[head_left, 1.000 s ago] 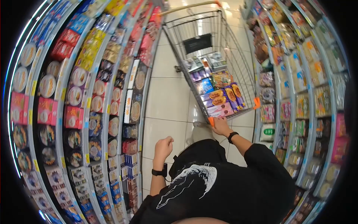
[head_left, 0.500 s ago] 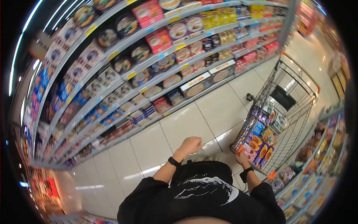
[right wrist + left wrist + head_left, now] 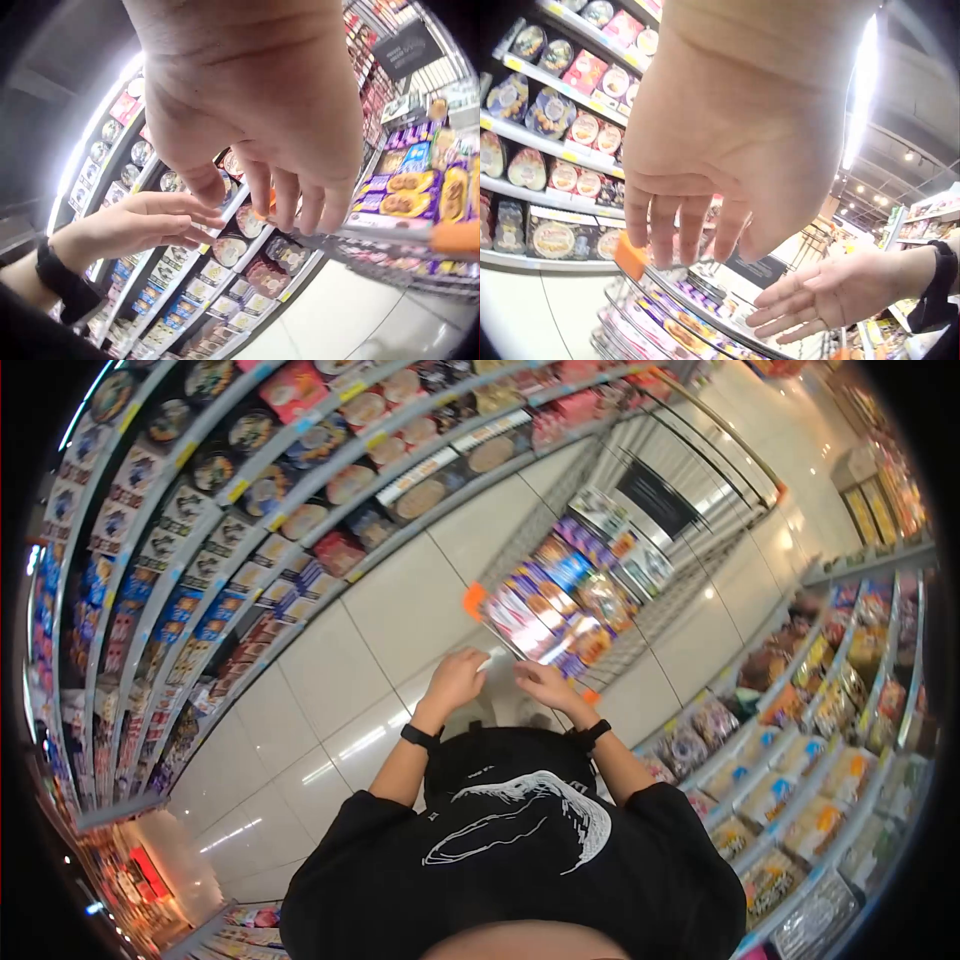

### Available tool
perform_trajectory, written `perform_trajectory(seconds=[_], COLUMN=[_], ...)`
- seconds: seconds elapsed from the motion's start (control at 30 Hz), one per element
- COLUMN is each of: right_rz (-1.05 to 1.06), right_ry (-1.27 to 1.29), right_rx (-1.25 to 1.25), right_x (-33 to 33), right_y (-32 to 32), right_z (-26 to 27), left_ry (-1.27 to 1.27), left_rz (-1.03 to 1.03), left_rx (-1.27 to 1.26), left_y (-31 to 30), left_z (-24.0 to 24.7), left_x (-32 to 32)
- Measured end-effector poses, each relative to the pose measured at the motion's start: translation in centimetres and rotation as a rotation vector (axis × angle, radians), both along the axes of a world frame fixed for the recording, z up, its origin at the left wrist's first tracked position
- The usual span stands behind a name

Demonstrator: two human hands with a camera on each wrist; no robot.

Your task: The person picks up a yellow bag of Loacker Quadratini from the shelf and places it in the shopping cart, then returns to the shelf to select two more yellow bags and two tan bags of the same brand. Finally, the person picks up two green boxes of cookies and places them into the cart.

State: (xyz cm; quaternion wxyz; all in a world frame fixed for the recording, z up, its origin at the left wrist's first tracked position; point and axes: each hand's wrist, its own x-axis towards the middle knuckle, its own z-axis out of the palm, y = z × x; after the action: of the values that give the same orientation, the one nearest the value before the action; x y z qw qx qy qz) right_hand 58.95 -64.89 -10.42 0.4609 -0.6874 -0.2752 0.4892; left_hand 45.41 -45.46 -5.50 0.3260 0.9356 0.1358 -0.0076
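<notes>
the left hand [image 3: 458, 678] and right hand [image 3: 547, 685] hover by the near edge of the cart [image 3: 390, 233]; the left's fingers droop loosely, the right's are straight, slightly spread, neither pinching anything; packets [image 3: 545, 595] lie along that edge; gripping near both orange corners [image 3: 474, 600] should steer evenly, clear of the shelf [image 3: 562, 262]

Bare floor [image 3: 300, 710] is leaving room between the left hand [image 3: 457, 678] and the left shelves [image 3: 237, 491], while the cart [image 3: 474, 602] is blocking ahead.
</notes>
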Motion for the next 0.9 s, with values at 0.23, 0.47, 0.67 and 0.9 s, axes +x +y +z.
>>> perform_trajectory(seconds=[0.23,0.47,0.67,0.9], right_rz=[0.161,0.351,0.427,0.47], right_ry=[-0.942,-1.068,-1.047,-0.874], right_rx=[-0.114,-0.043,-0.037,0.105], right_x=[1.0,-1.0,-2.1,-0.2], right_y=[-7.8,-3.7,0.4,6.4], right_z=[-1.5,-2.9,-2.1,-2.3], left_ry=[0.074,0.274,0.354,0.347], left_rz=[-0.093,-0.006,0.074,0.089], left_rx=[0.106,0.185,0.324,0.218], left_y=[-5.6,-4.3,-1.0,5.4], left_z=[-5.0,-6.3,-7.4,-7.2], left_x=[2.0,1.5,0.9,0.1])
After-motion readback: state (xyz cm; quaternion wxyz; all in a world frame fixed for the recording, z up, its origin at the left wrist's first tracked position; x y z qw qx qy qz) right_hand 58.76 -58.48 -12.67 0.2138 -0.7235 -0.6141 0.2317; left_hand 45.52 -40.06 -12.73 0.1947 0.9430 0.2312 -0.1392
